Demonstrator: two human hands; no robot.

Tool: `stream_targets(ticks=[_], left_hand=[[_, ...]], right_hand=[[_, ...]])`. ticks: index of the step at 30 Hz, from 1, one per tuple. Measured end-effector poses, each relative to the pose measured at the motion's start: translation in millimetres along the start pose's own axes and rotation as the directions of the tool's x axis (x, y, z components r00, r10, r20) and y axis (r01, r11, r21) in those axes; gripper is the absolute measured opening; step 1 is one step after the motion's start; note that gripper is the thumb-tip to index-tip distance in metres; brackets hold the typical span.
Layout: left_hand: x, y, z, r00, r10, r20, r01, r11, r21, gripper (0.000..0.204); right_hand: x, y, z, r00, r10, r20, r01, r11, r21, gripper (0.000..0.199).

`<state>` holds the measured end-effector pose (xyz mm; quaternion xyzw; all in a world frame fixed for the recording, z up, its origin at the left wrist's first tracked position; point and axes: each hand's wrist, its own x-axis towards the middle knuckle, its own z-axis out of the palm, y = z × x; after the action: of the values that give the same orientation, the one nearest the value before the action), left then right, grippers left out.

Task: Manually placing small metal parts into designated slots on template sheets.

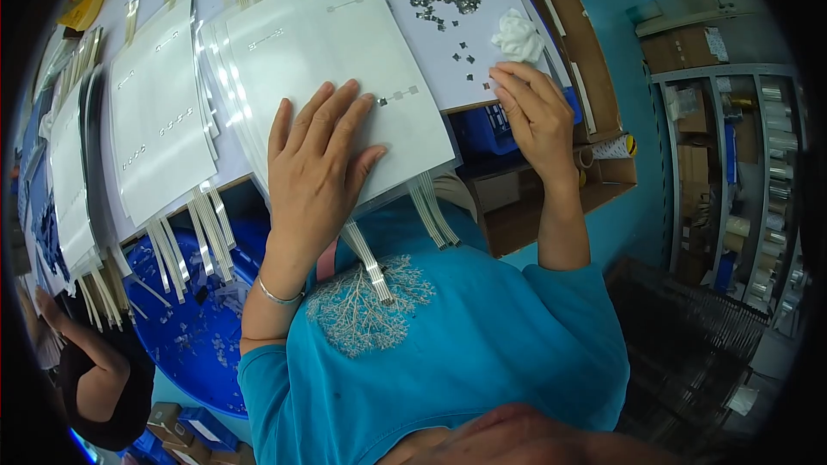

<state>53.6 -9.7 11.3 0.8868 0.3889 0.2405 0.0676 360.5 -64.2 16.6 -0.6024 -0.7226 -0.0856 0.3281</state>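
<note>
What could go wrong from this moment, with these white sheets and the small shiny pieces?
The right hand might sweep the loose shiny pieces near it off the table. The hanging strips could catch on the shirt and drag a sheet. The left hand, flat on the top sheet, might push it crooked if it slides.

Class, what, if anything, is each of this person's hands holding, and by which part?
The left hand lies palm down on the white sheet, gripping nothing. Whether the right hand, near the white wad, pinches anything cannot be told.
</note>
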Motion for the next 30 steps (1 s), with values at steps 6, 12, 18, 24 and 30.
stream_targets(ticks=[6, 12, 18, 24, 30], left_hand=[[-0.6, -1.2, -0.8, 1.0, 0.006, -0.007, -0.006, 1.0, -0.008, 0.057], [-1.1, -0.6, 1.4, 1.0, -0.005, -0.018, 0.004, 1.0, -0.024, 0.058], [-1.0, -2.6, -2.3, 1.0, -0.01, -0.014, 0.009, 0.998, -0.056, 0.058], [-0.4, -3.5, -3.7, 1.0, -0.009, -0.012, 0.008, 0.998, -0.07, 0.059], [0.3, -2.4, -5.2, 1.0, -0.015, 0.005, 0.015, 0.998, -0.06, 0.059]], right_hand=[[-5.2, -12.9, -3.1, 0.998, 0.032, 0.051, -0.027, 0.996, -0.084, 0.024], [1.3, -13.2, -4.4, 0.99, 0.097, 0.104, -0.097, 0.995, -0.011, 0.031], [28.3, -38.4, 20.2, 0.952, -0.261, 0.161, 0.235, 0.958, 0.162, 0.039], [31.8, -32.6, 28.2, 0.931, -0.322, 0.173, 0.296, 0.941, 0.163, 0.043], [27.2, -38.2, 33.4, 0.914, -0.34, 0.223, 0.305, 0.936, 0.176, 0.048]])
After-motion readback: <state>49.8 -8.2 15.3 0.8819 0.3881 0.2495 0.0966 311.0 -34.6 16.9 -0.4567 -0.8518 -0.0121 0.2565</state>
